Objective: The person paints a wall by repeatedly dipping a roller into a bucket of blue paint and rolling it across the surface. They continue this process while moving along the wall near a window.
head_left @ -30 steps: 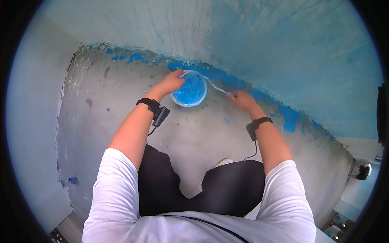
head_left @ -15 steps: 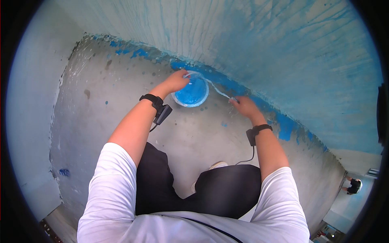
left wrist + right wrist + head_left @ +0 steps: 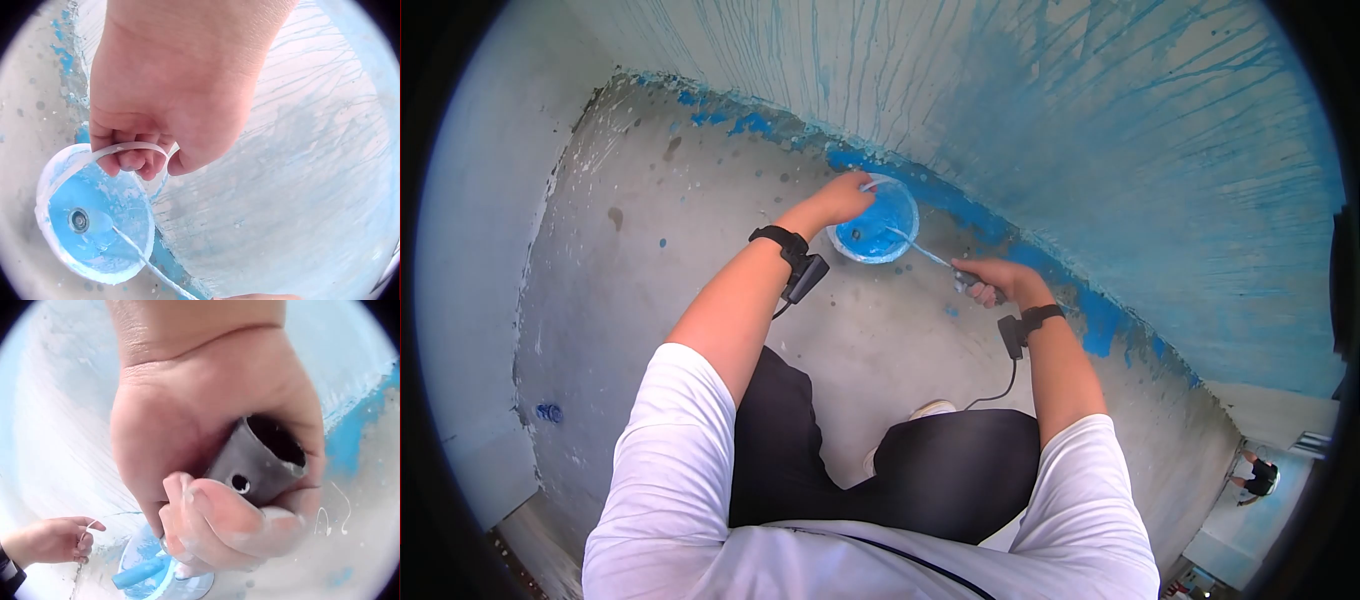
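Observation:
A white bucket (image 3: 876,261) with blue paint inside stands on the floor by the wall. My left hand (image 3: 844,198) holds the bucket's thin white bail handle (image 3: 119,147), fingers hooked under it above the rim. In my right hand (image 3: 1004,280), the fingers are wrapped around the grey hollow handle (image 3: 253,465) of a paint roller. From there its paint-coated rod (image 3: 925,252) runs over the rim into the bucket. The roller's blue sleeve (image 3: 140,572) is inside the bucket, its round end (image 3: 79,220) facing up in the left wrist view.
The wall (image 3: 1120,170) beyond the bucket is streaked with blue paint. Blue patches (image 3: 1100,318) run along its foot. The grey floor (image 3: 700,260) has dark spots. A small blue object (image 3: 548,412) lies at the left, and another person (image 3: 1258,478) is far right.
My right hand has turned and lowered slightly, bringing the grey handle into sight. The rod now slants down into the bucket rather than across its far rim. My left hand keeps its hold.

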Available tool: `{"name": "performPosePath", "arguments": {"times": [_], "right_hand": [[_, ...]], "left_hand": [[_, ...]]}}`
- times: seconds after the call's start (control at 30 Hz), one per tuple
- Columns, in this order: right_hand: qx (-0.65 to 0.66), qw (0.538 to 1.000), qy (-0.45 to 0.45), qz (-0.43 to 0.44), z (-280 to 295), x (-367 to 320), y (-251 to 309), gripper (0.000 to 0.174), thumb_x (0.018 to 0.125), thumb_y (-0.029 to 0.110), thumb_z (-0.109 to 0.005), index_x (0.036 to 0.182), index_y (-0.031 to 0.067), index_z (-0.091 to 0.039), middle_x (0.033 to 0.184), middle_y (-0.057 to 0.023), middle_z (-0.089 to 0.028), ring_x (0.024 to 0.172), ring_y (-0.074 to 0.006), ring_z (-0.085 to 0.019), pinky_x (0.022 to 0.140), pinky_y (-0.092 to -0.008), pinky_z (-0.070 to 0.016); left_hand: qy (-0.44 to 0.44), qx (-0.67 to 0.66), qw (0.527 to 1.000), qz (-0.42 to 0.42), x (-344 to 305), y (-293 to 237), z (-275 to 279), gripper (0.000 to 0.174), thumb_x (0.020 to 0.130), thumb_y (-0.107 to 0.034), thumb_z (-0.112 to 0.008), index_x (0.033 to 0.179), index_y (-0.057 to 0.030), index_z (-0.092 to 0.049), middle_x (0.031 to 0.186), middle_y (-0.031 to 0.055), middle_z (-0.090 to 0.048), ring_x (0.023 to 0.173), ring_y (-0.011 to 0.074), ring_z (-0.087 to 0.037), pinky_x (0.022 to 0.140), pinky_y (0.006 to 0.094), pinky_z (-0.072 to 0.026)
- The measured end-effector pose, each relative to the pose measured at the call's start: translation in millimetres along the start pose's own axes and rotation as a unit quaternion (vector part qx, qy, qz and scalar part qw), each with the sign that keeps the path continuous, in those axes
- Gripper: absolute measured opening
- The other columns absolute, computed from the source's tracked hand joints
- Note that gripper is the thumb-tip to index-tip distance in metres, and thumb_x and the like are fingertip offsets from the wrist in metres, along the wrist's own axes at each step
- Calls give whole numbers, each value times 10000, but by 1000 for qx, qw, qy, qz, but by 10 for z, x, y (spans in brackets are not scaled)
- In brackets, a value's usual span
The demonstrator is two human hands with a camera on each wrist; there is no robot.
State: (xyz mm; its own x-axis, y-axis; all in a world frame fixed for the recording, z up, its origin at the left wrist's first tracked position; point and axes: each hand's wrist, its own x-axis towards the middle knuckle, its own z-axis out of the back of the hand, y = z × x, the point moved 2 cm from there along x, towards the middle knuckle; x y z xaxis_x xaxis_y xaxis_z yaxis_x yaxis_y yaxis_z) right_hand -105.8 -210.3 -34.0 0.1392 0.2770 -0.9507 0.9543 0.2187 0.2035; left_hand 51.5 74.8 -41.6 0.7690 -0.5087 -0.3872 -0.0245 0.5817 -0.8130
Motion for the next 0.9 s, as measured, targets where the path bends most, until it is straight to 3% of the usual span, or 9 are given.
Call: {"name": "performPosePath", "arguments": {"times": [0.1, 0.17, 0.2, 0.27, 0.43, 0.57, 0.67, 0.73, 0.9], "right_hand": [[39, 997, 70, 17, 91, -52, -88, 465, 996, 525, -479, 817, 106, -573, 528, 91, -368, 399, -23, -275, 370, -205, -235], [10, 998, 29, 61, 130, -94, -127, 490, 966, 561, -510, 899, 86, -611, 545, 70, -400, 436, -48, -337, 406, -222, -307], [10, 998, 29, 61, 88, -119, -152, 490, 966, 561, -510, 899, 86, -611, 545, 70, -400, 436, -48, -337, 406, -222, -307], [-147, 933, -283, 165, 123, -252, -153, 566, 915, 604, -555, 953, 48, -656, 606, -2, -505, 535, -117, -461, 508, -285, -409], [-287, 848, -347, 280, 499, -97, -424, 557, 894, 585, -590, 916, 35, -677, 748, -51, -622, 665, -183, -567, 610, -365, -444], [-322, 840, -338, 276, 230, -358, -170, 528, 888, 541, -615, 899, 15, -668, 747, -112, -654, 707, -248, -588, 669, -406, -455], [-365, 779, -399, 318, 238, -484, -151, 486, 893, 490, -616, 918, 6, -661, 727, -169, -635, 682, -295, -572, 663, -397, -456], [-288, 661, -553, 419, 360, -606, -175, 418, 895, 477, -605, 937, 65, -663, 710, -202, -631, 681, -422, -586, 612, -442, -466], [-87, 548, -664, 501, 544, -1012, -5, 381, 963, 377, -562, 911, 0, -580, 602, -146, -547, 547, -294, -544, 508, -404, -417]], "left_hand": [[3, -8, 1000, 6, 16, 46, -5, 354, 819, -186, -555, 1122, -25, -644, 1145, 211, -646, 1045, 345, -622, 875, 392, -488], [-8, -11, 999, -38, 26, 87, -8, 326, 849, -191, -580, 1143, -58, -629, 842, 93, -640, 702, 179, -604, 595, 327, -490], [-9, -11, 999, -38, 28, 106, -9, 326, 849, -191, -580, 1143, -58, -629, 842, 93, -640, 702, 179, -604, 595, 327, -490], [-15, -3, 999, -30, 51, 104, -17, 326, 846, -188, -583, 1140, -57, -635, 836, 92, -644, 689, 178, -607, 591, 330, -494], [-22, -1, 999, -50, 102, 167, -53, 362, 824, -196, -578, 1131, -15, -640, 1023, 194, -679, 918, 295, -664, 787, 389, -512], [-11, -29, 1000, -3, 13, 46, -11, 362, 821, -172, -590, 1140, -6, -635, 970, 183, -686, 843, 242, -670, 740, 361, -519], [-17, -20, 999, -20, 48, 177, -40, 357, 833, -183, -597, 1142, -8, -633, 960, 174, -687, 817, 252, -669, 730, 363, -521], [-41, 4, 997, -58, 158, 360, -119, 291, 902, -214, -587, 1156, -73, -610, 768, 61, -621, 634, 142, -586, 531, 294, -471], [-3, -43, 999, 0, -31, 72, -27, 300, 903, -213, -597, 1154, -48, -610, 839, 92, -651, 694, 172, -617, 608, 323, -490]]}}
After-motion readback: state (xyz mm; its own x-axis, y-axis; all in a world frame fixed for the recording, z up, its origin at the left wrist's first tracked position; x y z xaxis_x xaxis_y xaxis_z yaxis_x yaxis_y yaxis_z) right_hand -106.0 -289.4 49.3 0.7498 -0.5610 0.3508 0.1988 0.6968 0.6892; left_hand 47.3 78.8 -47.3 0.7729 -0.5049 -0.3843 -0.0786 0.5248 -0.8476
